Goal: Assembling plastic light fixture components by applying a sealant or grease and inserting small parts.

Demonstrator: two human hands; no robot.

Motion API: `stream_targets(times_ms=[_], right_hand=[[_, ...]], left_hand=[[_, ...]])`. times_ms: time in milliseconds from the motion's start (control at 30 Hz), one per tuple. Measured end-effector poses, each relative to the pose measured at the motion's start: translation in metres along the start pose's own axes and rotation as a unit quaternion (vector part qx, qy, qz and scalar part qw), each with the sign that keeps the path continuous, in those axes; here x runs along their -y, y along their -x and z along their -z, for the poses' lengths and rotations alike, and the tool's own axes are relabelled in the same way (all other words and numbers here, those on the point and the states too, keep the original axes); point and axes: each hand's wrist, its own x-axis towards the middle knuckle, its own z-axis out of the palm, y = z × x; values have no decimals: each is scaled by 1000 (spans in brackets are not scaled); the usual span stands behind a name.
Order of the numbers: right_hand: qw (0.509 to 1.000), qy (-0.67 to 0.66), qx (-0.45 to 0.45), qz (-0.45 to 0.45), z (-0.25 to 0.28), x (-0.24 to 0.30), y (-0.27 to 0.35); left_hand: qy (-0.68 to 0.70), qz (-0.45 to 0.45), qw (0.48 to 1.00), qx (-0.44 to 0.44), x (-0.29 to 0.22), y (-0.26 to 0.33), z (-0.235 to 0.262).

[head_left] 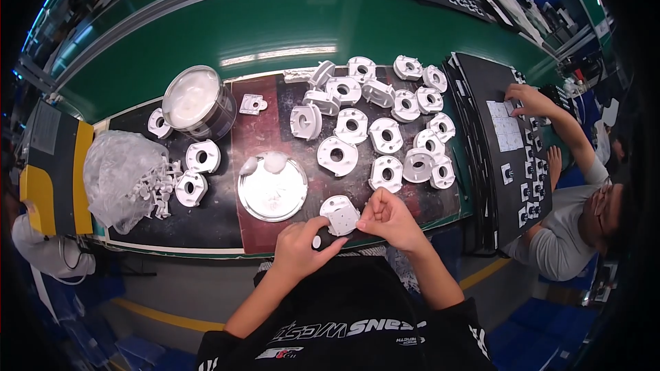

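Observation:
At the table's near edge my left hand is closed around a white plastic housing with a flat, speckled face turned up. Beside its thumb sits a black round piece with a white disc on it. My right hand has its thumb and fingertips pinched together against the housing's right edge; whatever lies between them is too small to make out. A round metal lid with white paste on its upper rim lies just beyond my left hand. Several similar white round housings with centre holes are spread beyond my hands.
At the left stand an open tin of white paste and a clear plastic bag, beside small white plastic pegs. A black-and-yellow machine is at the far left. To the right, a co-worker's hand reaches over stacked black trays.

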Motion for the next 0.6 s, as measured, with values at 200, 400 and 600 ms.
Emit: stream_targets(times_ms=[200,400,600], right_hand=[[1000,-3,-7,8,-12,-4,11],[998,-39,-49,26,-17,4,17],[999,-25,-24,11,-15,7,7]], left_hand=[[-9,-2,1000,0,1,1,1],[7,-5,1000,-6,2,-1,1],[25,9,1000,-1,3,-1,2]])
